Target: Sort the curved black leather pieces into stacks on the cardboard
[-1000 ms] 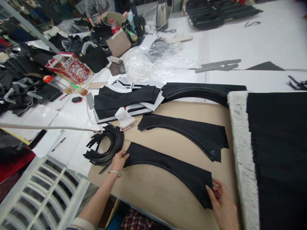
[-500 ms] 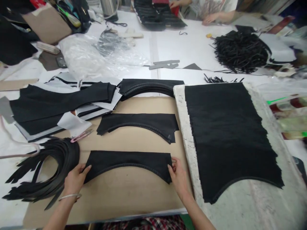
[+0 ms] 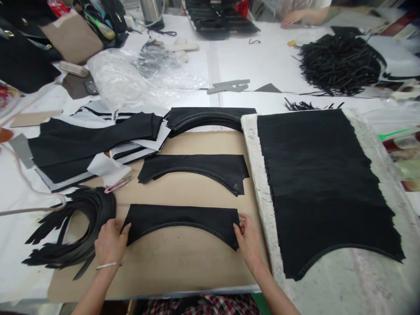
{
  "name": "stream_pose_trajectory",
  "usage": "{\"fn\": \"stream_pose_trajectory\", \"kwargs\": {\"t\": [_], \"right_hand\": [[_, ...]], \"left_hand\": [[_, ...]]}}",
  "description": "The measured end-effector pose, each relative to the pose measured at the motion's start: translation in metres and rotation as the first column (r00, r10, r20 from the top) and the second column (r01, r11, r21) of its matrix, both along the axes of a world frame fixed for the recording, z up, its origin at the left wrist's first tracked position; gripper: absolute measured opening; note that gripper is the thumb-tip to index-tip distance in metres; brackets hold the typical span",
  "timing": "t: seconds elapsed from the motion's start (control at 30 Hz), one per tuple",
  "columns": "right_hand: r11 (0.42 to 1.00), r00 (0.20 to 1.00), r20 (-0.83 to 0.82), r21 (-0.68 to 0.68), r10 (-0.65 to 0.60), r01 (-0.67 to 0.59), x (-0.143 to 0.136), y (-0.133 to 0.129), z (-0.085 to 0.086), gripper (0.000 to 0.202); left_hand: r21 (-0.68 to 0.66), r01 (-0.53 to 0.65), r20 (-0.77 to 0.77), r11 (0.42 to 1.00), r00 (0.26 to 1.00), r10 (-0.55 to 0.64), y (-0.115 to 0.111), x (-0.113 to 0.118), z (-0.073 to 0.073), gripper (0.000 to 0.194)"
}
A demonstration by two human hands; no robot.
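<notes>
A black fabric panel (image 3: 183, 216) with a curved, edged lower side lies on the tan board (image 3: 183, 271) in front of me. My left hand (image 3: 112, 245) pinches its left end, thumb on top and fingers mostly hidden beneath. At the panel's right end, my right hand (image 3: 247, 238) grips the edge between thumb and fingers. Just beyond it lies a second curved black panel (image 3: 197, 166). Farther back is a stack of similar curved pieces (image 3: 210, 114). A coil of black strips (image 3: 105, 210) sits beside my left hand.
To the right, a pale slab (image 3: 354, 280) carries a large black sheet of overlapped pieces (image 3: 328, 188). Black and white cut pieces (image 3: 95, 135) and pink-handled tweezers (image 3: 118, 184) lie left. Behind are plastic bags (image 3: 121, 78), a black strip heap (image 3: 337, 63) and another person's hand (image 3: 293, 17).
The view has shifted slightly, so things on the table appear farther right. Both hands keep their hold on the panel's ends. One of the other person's hands at the back has left the view.
</notes>
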State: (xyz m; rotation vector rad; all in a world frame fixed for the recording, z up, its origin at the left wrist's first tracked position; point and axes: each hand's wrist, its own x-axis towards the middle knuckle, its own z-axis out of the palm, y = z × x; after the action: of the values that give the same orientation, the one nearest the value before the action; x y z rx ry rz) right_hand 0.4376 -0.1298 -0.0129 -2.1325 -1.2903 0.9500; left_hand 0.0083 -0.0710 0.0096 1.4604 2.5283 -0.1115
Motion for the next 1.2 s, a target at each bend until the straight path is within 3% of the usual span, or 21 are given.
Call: {"fn": "stream_pose_trajectory", "kwargs": {"t": [0.1,0.23,0.37,0.5,0.6,0.77,1.0,1.1,1.2], "right_hand": [[1.000,0.999,0.033,-0.018,0.015,-0.015,-0.002,0.000,0.000,0.032],[0.992,0.971,0.229,0.088,0.067,-0.090,-0.003,0.002,0.006,0.026],[0.948,0.861,0.462,0.117,0.213,-0.297,-0.012,0.008,0.019,0.022],[0.810,0.762,0.425,0.103,0.489,-0.578,-0.033,0.011,0.025,0.027],[0.736,0.673,0.416,0.012,0.611,-0.676,-0.045,0.008,0.017,0.033],[0.723,0.659,0.400,-0.011,0.636,-0.691,-0.045,0.003,0.006,0.036],[0.718,0.668,0.397,0.031,0.629,-0.695,-0.045,0.014,0.016,0.034],[0.715,0.665,0.418,0.048,0.620,-0.697,-0.046,0.012,0.008,0.034],[0.740,0.712,0.376,0.095,0.592,-0.666,-0.043,0.012,0.000,0.031]], "left_hand": [[0.241,0.272,-0.075,0.932,0.962,-0.262,-0.001,0.022,0.008,0.037],[0.329,0.521,0.104,0.788,0.809,-0.578,-0.002,0.045,0.002,0.031],[0.273,0.657,0.095,0.703,0.709,-0.699,-0.004,0.061,-0.007,0.036],[0.224,0.770,0.084,0.598,0.596,-0.799,-0.008,0.083,-0.008,0.045],[0.179,0.822,0.097,0.541,0.533,-0.841,-0.009,0.096,-0.009,0.043],[0.173,0.825,0.099,0.539,0.530,-0.842,-0.008,0.100,-0.009,0.039],[0.219,0.775,0.117,0.593,0.583,-0.804,-0.005,0.107,-0.002,0.034],[0.207,0.774,0.122,0.599,0.587,-0.800,-0.008,0.110,0.001,0.033],[0.254,0.732,0.163,0.632,0.612,-0.774,-0.007,0.109,0.002,0.031]]}}
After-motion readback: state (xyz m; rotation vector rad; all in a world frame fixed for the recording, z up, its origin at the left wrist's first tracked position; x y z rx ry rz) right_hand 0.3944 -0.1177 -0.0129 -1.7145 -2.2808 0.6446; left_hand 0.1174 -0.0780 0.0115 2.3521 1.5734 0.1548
